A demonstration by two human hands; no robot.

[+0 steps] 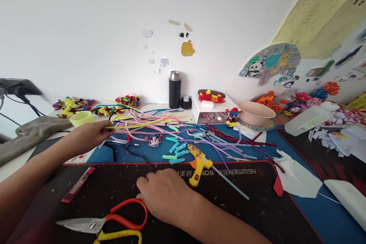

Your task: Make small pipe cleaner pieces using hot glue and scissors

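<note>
My left hand (93,135) reaches to the pile of pipe cleaners (151,124), its fingers pinched at the end of a yellow pipe cleaner (128,126). Pink and blue ones lie around it. My right hand (164,194) rests on the black mat with curled fingers; whatever they hold is hidden beneath. A thin black strand (140,155) runs up to these fingers. Just below them lie scissors (126,217) with one red and one yellow handle. To the right is a yellow hot glue gun (198,164) with a glue stick in its back.
Short turquoise pieces (175,150) and a small painted head (154,140) lie mid-table. Behind stand a black thermos (175,89), a white box (215,116) and a pink bowl (256,113). Crumpled tissue (300,175) is at right; a red-edged packet (78,185) is at left.
</note>
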